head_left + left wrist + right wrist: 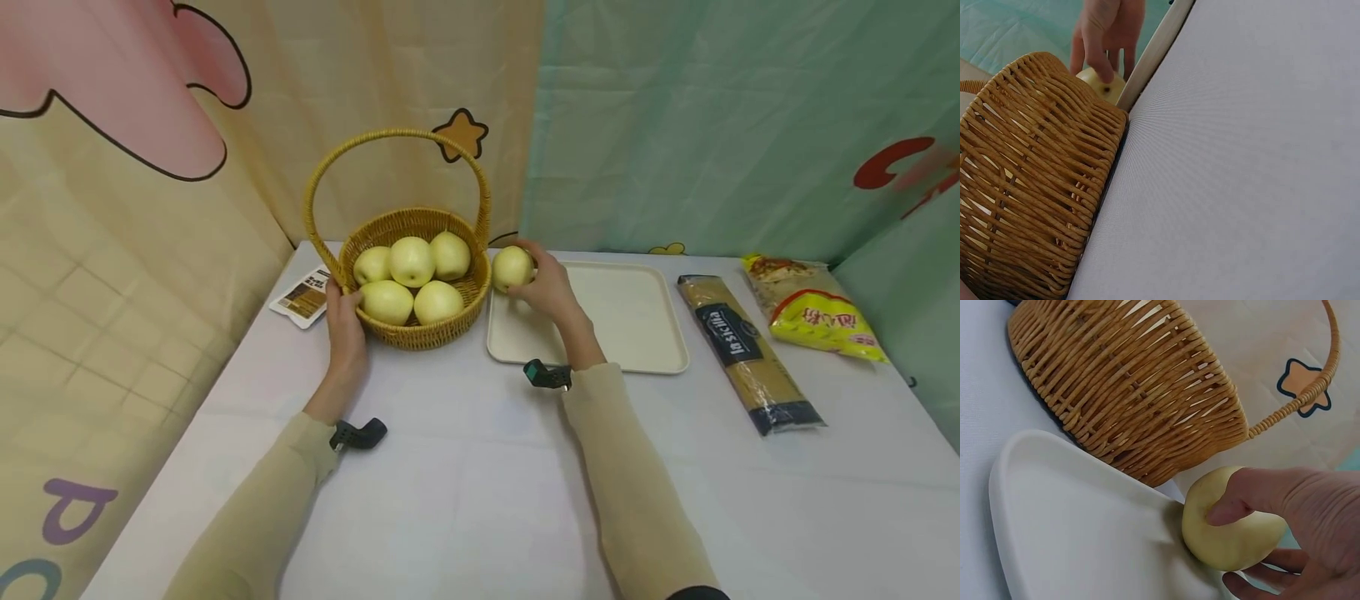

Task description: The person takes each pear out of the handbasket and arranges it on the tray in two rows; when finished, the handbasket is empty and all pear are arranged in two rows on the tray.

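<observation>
A wicker basket (420,336) with a tall hooped handle holds several pale yellow pears (412,262). My left hand (347,333) grips the basket's left side near the foot of the handle, thumb at the rim; most of its fingers are hidden. Just right of the basket, my right hand (552,289) holds one pear (512,268) between thumb and fingers. That pear is at the back left corner of a cream tray (630,317). In the right wrist view the thumb presses on the pear (1210,540), low over the tray's edge.
Left of the basket lies a small white and brown packet (303,297). To the tray's right are a long bag of spaghetti (738,350) and a yellow and clear food bag (813,308). Printed curtains (712,125) hang behind the white table (465,500).
</observation>
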`<state>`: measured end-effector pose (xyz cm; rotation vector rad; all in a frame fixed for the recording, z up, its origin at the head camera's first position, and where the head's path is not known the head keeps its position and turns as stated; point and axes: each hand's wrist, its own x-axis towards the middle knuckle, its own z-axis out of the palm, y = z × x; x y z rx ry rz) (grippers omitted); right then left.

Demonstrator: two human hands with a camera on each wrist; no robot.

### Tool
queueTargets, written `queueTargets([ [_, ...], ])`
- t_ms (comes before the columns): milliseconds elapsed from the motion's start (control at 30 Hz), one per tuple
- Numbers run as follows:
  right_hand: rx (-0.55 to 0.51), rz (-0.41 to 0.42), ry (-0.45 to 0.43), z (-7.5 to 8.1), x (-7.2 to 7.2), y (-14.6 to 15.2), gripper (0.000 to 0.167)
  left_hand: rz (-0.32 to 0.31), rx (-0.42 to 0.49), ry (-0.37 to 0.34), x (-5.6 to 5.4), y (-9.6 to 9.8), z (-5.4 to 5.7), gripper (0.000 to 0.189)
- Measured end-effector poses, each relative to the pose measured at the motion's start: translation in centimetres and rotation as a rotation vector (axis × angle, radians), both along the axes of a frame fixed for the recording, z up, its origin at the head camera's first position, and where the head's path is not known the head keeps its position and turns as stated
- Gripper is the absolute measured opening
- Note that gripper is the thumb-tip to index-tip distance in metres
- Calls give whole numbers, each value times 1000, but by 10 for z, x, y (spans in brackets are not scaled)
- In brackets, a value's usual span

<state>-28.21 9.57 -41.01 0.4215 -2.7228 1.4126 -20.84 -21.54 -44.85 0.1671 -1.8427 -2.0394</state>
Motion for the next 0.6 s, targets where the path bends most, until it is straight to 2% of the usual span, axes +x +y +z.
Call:
queueTargets([
  [367, -2, -9, -67, 8, -1, 2, 90, 13, 1, 11, 2, 0, 3, 69],
  [500, -2, -35, -83, 12, 2, 5, 88, 7, 3, 20, 1, 1, 1, 68],
  [600, -13, -54, -65, 17, 4, 6, 85, 7, 8, 22, 1, 2, 0, 67],
])
